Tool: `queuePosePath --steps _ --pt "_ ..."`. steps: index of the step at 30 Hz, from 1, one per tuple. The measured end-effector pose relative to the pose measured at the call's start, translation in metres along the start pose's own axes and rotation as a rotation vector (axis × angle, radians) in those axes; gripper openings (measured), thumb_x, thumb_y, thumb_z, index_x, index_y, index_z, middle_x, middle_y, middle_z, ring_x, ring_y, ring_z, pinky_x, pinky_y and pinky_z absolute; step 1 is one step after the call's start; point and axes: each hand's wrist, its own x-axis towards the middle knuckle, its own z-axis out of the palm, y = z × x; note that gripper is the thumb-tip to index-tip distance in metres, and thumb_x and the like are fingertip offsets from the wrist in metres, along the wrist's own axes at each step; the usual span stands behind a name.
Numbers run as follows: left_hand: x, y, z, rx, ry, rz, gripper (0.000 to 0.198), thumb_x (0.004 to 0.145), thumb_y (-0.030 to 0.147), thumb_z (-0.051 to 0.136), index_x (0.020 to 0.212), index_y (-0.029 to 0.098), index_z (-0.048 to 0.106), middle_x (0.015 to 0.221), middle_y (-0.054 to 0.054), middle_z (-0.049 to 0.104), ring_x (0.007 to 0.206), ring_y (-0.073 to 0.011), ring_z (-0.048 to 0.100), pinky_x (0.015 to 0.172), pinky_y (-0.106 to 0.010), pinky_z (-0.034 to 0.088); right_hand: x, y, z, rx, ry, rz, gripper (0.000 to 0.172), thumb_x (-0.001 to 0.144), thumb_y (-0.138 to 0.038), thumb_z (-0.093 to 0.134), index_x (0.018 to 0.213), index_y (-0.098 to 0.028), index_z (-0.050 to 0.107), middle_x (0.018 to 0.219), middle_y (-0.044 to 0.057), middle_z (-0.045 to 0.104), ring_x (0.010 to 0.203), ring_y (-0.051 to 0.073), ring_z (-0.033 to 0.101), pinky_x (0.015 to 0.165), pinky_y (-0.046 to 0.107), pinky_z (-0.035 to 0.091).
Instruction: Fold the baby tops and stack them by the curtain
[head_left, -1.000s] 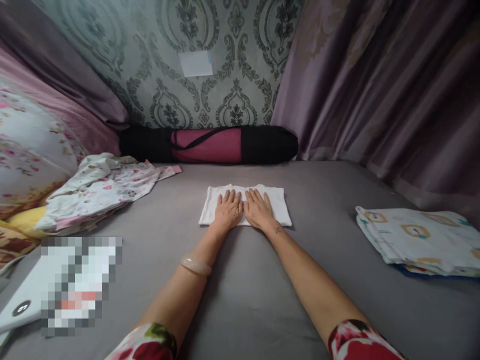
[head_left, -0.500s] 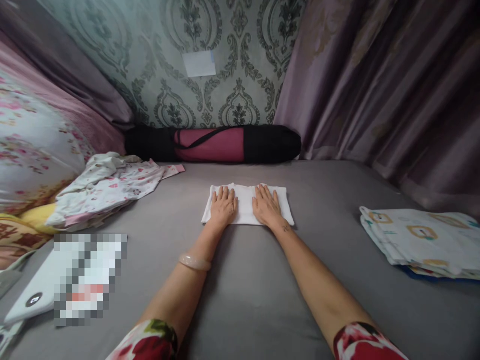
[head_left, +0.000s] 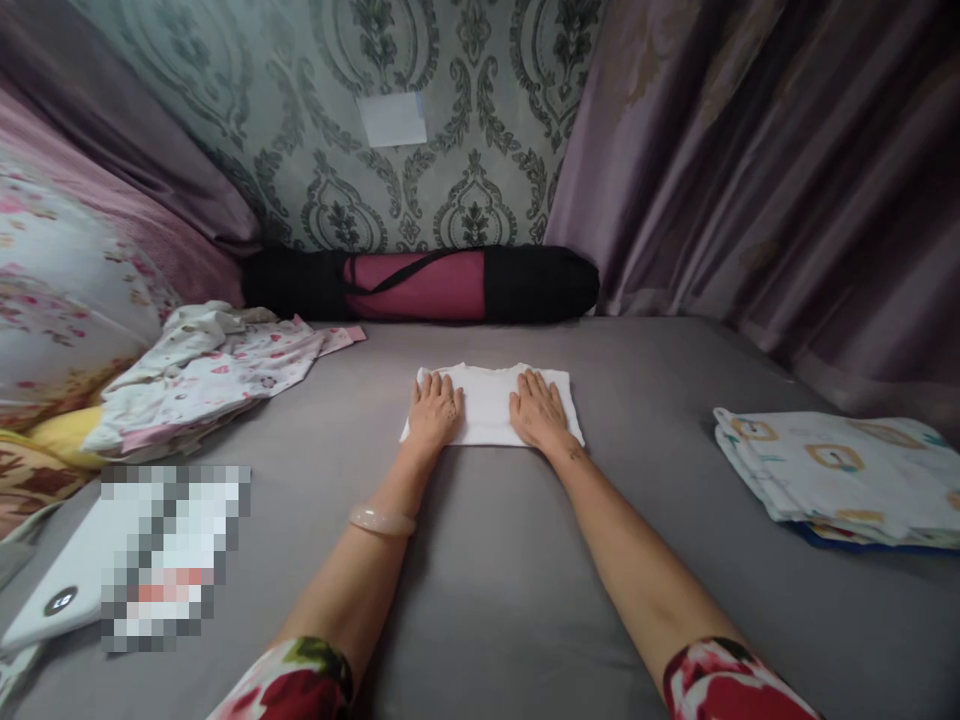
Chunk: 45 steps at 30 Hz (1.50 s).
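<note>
Where each hand [head_left: 437,412] rests, white cloth [head_left: 487,405] lies underneath.

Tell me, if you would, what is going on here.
A person's left hand and right hand lie palm down near opposite ends of a folded white cloth on a gray sheet. The cloth's middle shows between them. A patterned fabric stack lies to the right, printed clothes to the left.

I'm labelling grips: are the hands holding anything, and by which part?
Nothing is held. The left hand lies flat on the left part of the white cloth, the right hand flat on its right part.
</note>
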Motion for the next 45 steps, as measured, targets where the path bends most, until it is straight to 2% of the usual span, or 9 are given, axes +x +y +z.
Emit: queuePosePath --steps 3,13,20,24,28,32,39,43,45 --pt "0.001 -0.004 0.003 -0.014 -0.058 -0.019 0.058 0.099 0.038 0.02 0.143 0.007 0.041 0.152 -0.018 0.036 0.143 -0.0302 0.03 0.116 -0.049 0.022 -0.001 0.001 0.004 -0.005 -0.026 0.01 0.059 0.098 -0.031 0.024 0.147 -0.002 0.033 0.156 0.015 0.028 0.145 0.025 0.022 0.117 0.042 0.013" --pt "0.001 -0.013 -0.002 0.0 -0.026 -0.063 0.06 0.099 0.039 0.019 0.144 0.005 0.039 0.154 -0.019 0.032 0.145 -0.03 0.024 0.117 -0.048 0.02 0.003 0.014 0.001 -0.017 0.038 0.095 0.059 0.098 -0.031 0.022 0.147 0.0 0.034 0.154 0.018 0.031 0.144 0.027 0.023 0.116 0.045 0.013" --pt "0.003 -0.021 0.001 -0.021 -0.058 -0.075 0.061 0.098 0.041 0.019 0.144 0.005 0.04 0.153 -0.019 0.033 0.143 -0.03 0.028 0.116 -0.046 0.024 0.006 0.023 0.004 0.005 -0.004 0.113 0.06 0.098 -0.033 0.019 0.146 0.0 0.034 0.155 0.018 0.03 0.145 0.027 0.022 0.116 0.044 0.014" --pt "0.004 -0.031 -0.003 -0.014 -0.022 -0.086 0.062 0.098 0.04 0.018 0.145 0.005 0.037 0.155 -0.017 0.03 0.146 -0.0307 0.021 0.118 -0.047 0.02 0.006 0.035 0.001 0.022 0.023 0.173 0.061 0.098 -0.034 0.019 0.147 -0.001 0.034 0.154 0.019 0.032 0.143 0.028 0.025 0.115 0.044 0.019" --pt "0.005 -0.041 -0.002 -0.065 -0.124 -0.103 0.065 0.097 0.043 0.017 0.149 0.006 0.031 0.155 -0.016 0.031 0.145 -0.0325 0.022 0.117 -0.05 0.022 0.004 0.046 0.005 0.016 0.028 0.203 0.061 0.098 -0.034 0.021 0.148 0.0 0.031 0.154 0.019 0.032 0.141 0.03 0.028 0.114 0.044 0.02" --pt "0.004 -0.042 -0.002 -0.07 -0.135 -0.124 0.066 0.097 0.045 0.016 0.149 0.008 0.03 0.155 -0.015 0.031 0.145 -0.033 0.023 0.117 -0.052 0.021 0.003 0.046 0.003 0.016 0.001 0.203 0.061 0.098 -0.034 0.02 0.148 0.0 0.03 0.155 0.018 0.031 0.142 0.03 0.027 0.114 0.044 0.02" --pt "0.004 -0.029 -0.011 0.011 0.084 -0.047 0.065 0.099 0.042 0.015 0.148 0.003 0.033 0.157 -0.015 0.026 0.147 -0.0286 0.016 0.12 -0.044 0.013 0.004 0.037 -0.01 -0.003 0.061 0.14 0.062 0.098 -0.034 0.018 0.148 0.001 0.03 0.156 0.018 0.027 0.145 0.028 0.019 0.116 0.043 0.015" --pt "0.004 -0.027 -0.005 -0.031 -0.112 0.001 0.064 0.099 0.043 0.017 0.147 0.003 0.034 0.155 -0.016 0.031 0.146 -0.0289 0.022 0.119 -0.043 0.019 0.002 0.034 -0.002 -0.016 0.003 0.131 0.061 0.098 -0.034 0.02 0.147 0.002 0.032 0.155 0.018 0.029 0.144 0.028 0.023 0.116 0.04 0.019" --pt "0.004 -0.029 -0.003 -0.041 -0.151 -0.01 0.065 0.1 0.044 0.017 0.148 0.004 0.033 0.156 -0.015 0.03 0.146 -0.0292 0.022 0.118 -0.044 0.02 0.001 0.035 0.0 -0.027 -0.002 0.131 0.061 0.098 -0.033 0.021 0.147 0.001 0.032 0.155 0.018 0.029 0.143 0.029 0.024 0.115 0.04 0.02"
